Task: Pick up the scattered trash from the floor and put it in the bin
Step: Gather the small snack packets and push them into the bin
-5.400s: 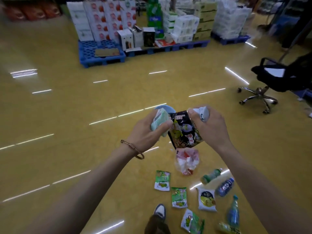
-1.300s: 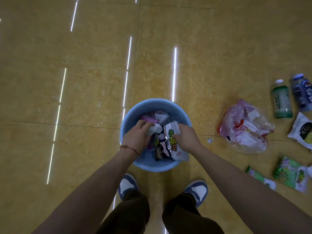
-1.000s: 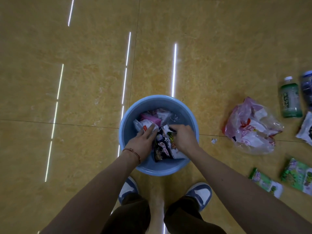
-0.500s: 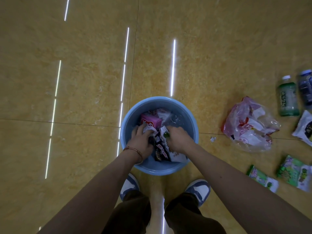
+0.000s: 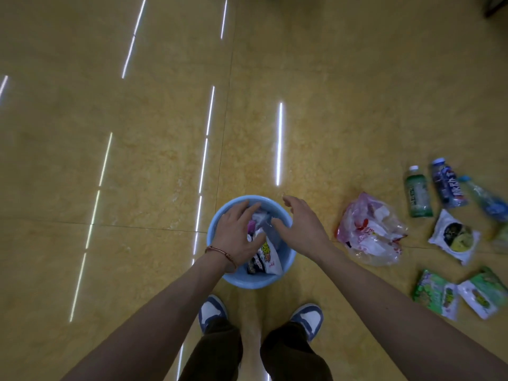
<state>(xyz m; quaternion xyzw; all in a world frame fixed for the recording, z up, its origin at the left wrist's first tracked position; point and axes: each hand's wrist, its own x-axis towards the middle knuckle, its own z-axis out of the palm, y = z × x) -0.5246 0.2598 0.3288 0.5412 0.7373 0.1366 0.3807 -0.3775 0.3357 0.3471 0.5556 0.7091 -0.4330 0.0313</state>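
Note:
A round blue bin (image 5: 248, 281) stands on the floor just in front of my shoes, with several wrappers (image 5: 265, 257) lying in it. My left hand (image 5: 237, 235) hovers over the bin's left half, fingers spread and holding nothing. My right hand (image 5: 301, 225) is above the bin's right rim, fingers spread and empty. To the right on the floor lie a crumpled pink and clear plastic bag (image 5: 371, 232), a green bottle (image 5: 417, 195), a dark blue bottle (image 5: 448, 187), a clear blue bottle (image 5: 486, 198), a white snack pack (image 5: 453, 236) and green snack packs (image 5: 437, 295).
The floor (image 5: 137, 133) is glossy yellow tile with bright streaks of reflected light. My two blue and white shoes (image 5: 211, 312) stand close behind the bin. A dark object corner (image 5: 497, 6) shows at the top right edge.
Both hands were pressing the wrappers down inside the bin; now they have let go and lifted above it with fingers spread. The view has risen, so the bin looks farther off.

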